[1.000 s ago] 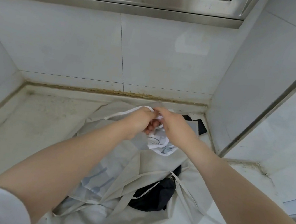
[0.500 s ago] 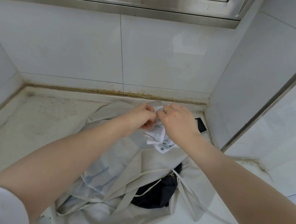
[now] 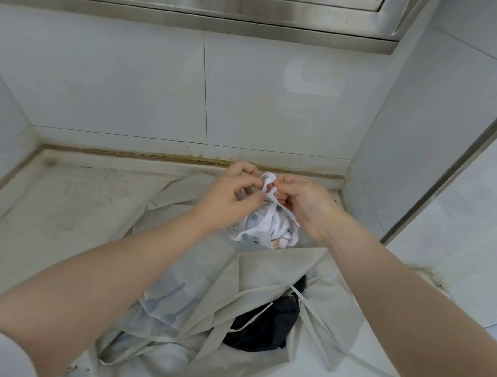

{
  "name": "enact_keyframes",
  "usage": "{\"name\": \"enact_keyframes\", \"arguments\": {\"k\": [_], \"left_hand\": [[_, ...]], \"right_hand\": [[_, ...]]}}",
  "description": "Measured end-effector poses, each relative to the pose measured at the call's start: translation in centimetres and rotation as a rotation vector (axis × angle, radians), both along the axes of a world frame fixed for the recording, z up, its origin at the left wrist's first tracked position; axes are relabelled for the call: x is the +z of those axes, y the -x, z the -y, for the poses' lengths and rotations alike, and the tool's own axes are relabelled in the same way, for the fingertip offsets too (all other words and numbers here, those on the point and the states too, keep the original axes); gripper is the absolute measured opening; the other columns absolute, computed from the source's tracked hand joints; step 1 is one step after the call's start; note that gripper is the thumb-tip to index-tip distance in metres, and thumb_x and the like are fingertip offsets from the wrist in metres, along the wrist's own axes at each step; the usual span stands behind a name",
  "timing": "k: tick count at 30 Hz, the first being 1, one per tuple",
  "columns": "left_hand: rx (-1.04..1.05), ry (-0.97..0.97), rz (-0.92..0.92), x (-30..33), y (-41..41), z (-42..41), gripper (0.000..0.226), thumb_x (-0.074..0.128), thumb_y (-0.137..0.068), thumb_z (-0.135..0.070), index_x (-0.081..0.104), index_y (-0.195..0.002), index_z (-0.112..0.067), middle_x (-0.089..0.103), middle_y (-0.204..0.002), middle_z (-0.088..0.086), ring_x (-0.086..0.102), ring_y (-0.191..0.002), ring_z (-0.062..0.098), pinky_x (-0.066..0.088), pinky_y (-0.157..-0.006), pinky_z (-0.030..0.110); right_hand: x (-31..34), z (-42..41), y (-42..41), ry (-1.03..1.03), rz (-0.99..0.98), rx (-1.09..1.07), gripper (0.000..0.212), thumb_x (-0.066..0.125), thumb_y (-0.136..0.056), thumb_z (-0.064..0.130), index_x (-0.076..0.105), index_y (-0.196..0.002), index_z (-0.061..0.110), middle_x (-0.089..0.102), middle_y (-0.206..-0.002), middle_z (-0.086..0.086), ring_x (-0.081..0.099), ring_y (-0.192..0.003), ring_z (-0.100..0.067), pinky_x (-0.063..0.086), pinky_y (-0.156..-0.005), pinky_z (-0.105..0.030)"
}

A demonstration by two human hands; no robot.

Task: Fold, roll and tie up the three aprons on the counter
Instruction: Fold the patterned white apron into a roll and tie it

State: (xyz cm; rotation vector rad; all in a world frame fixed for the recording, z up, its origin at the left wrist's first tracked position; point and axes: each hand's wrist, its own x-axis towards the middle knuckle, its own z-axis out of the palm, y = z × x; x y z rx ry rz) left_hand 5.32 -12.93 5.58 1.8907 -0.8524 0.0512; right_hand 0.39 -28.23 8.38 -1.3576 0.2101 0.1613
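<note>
A white printed apron point(image 3: 267, 230) is rolled into a small bundle and held up above the counter. My left hand point(image 3: 234, 191) and my right hand point(image 3: 300, 203) both pinch its white strap point(image 3: 269, 180) at the top of the bundle, fingers curled round the strap ends. Below lies a beige apron point(image 3: 264, 272) spread loose over the counter, its straps trailing. A dark apron point(image 3: 267, 323) sits crumpled on top of it, partly wrapped by the beige cloth. A pale cloth with a spoon print point(image 3: 169, 301) lies under my left forearm.
The white counter point(image 3: 46, 225) runs into a tiled corner, with a back wall point(image 3: 128, 84) and a side wall point(image 3: 404, 145) close on the right. A steel range hood point(image 3: 186, 0) hangs overhead. A metal door frame point(image 3: 466, 160) stands at the right.
The bundle has come up with both hands. The strap now loops over the top of the bundle between my fingers, and more of the rolled apron shows below my hands.
</note>
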Motion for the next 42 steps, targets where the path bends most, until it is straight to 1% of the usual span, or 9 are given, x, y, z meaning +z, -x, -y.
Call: {"name": "enact_keyframes", "arguments": {"k": [5, 10, 18, 21, 25, 29, 34, 37, 42], "left_hand": [[0.097, 0.021, -0.061, 0.6, -0.1, 0.2, 0.015, 0.058, -0.091, -0.011, 0.070, -0.084, -0.006, 0.044, -0.087, -0.011, 0.047, -0.078, -0.008, 0.035, -0.074, 0.004], [0.095, 0.338, -0.718, 0.9, 0.1, -0.5, 0.039, 0.044, -0.096, -0.010, 0.050, -0.059, -0.018, 0.046, -0.066, -0.004, 0.042, -0.061, 0.010, 0.034, -0.064, 0.023], [0.137, -0.188, -0.446, 0.7, -1.4, -1.2, 0.037, 0.064, -0.087, -0.028, 0.054, -0.063, -0.003, 0.042, -0.067, 0.006, 0.044, -0.059, 0.008, 0.033, -0.061, 0.020], [0.173, -0.339, -0.252, 0.1, -1.6, -1.4, 0.058, 0.063, -0.089, -0.029, 0.036, -0.040, -0.011, 0.025, -0.048, -0.002, 0.026, -0.046, 0.012, 0.021, -0.049, 0.028], [0.149, -0.434, -0.131, -0.6, -1.5, -1.4, 0.056, 0.060, -0.091, -0.026, 0.025, -0.048, -0.018, 0.022, -0.048, -0.004, 0.022, -0.047, 0.014, 0.017, -0.052, 0.031], [0.240, -0.220, -0.342, -0.4, -1.3, -0.7, 0.041, 0.059, -0.089, -0.019, 0.033, -0.057, -0.016, 0.030, -0.056, 0.001, 0.028, -0.051, 0.013, 0.022, -0.051, 0.026], [0.268, -0.160, -0.327, -0.3, -1.3, -0.4, 0.040, 0.052, -0.090, -0.010, 0.042, -0.052, -0.014, 0.046, -0.050, 0.000, 0.044, -0.048, 0.010, 0.031, -0.053, 0.025], [0.271, -0.157, -0.385, -0.5, -1.1, -0.2, 0.041, 0.048, -0.093, -0.011, 0.042, -0.052, -0.014, 0.048, -0.053, 0.004, 0.053, -0.049, 0.012, 0.039, -0.057, 0.026], [0.167, 0.011, -0.635, -0.6, -0.5, -0.1, 0.054, 0.047, -0.093, 0.000, 0.050, -0.041, -0.015, 0.052, -0.050, 0.001, 0.062, -0.050, 0.007, 0.057, -0.072, 0.030]], "right_hand": [[0.9, 0.0, 0.4, 0.175, 0.057, 0.058, 0.021, 0.046, -0.096, 0.005, 0.064, -0.090, 0.012, 0.064, -0.059, 0.007, 0.055, -0.052, -0.004, 0.046, -0.053, -0.017], [0.5, 0.9, -0.2, 0.218, 0.073, -0.416, 0.036, 0.037, -0.087, -0.012, 0.050, -0.073, 0.019, 0.047, -0.054, 0.006, 0.038, -0.045, -0.005, 0.028, -0.036, -0.010], [-1.8, 2.2, 0.4, 0.539, 0.070, -0.411, 0.032, 0.043, -0.085, -0.005, 0.059, -0.076, 0.022, 0.045, -0.067, 0.001, 0.036, -0.054, -0.012, 0.031, -0.051, -0.023], [-2.8, 2.3, 0.8, 0.860, 0.120, -0.381, 0.024, 0.045, -0.092, 0.004, 0.067, -0.096, 0.014, 0.059, -0.086, 0.001, 0.051, -0.072, -0.017, 0.038, -0.064, -0.027], [-3.0, 1.9, 0.8, 1.300, 0.107, -0.174, 0.023, 0.044, -0.097, 0.014, 0.064, -0.107, 0.006, 0.068, -0.096, -0.013, 0.060, -0.092, -0.029, 0.043, -0.071, -0.031], [-1.4, 0.4, 0.2, 0.973, 0.057, -0.132, 0.015, 0.049, -0.095, 0.015, 0.063, -0.090, 0.010, 0.058, -0.083, -0.003, 0.051, -0.074, -0.017, 0.035, -0.058, -0.020], [-0.7, -1.6, -0.1, -0.346, -0.056, -0.232, 0.027, 0.032, -0.100, 0.011, 0.045, -0.076, 0.009, 0.061, -0.060, -0.005, 0.028, -0.033, -0.006, 0.019, -0.030, -0.015], [-1.4, -1.6, -0.2, -0.032, -0.061, -0.229, 0.034, 0.027, -0.096, 0.006, 0.032, -0.065, 0.018, 0.033, -0.047, 0.007, 0.019, -0.034, -0.005, 0.013, -0.035, -0.016], [-3.0, -0.4, -0.2, 0.612, 0.091, -0.175, 0.028, 0.033, -0.099, 0.009, 0.040, -0.072, 0.013, 0.037, -0.061, 0.003, 0.033, -0.052, -0.006, 0.030, -0.047, -0.016]]}}
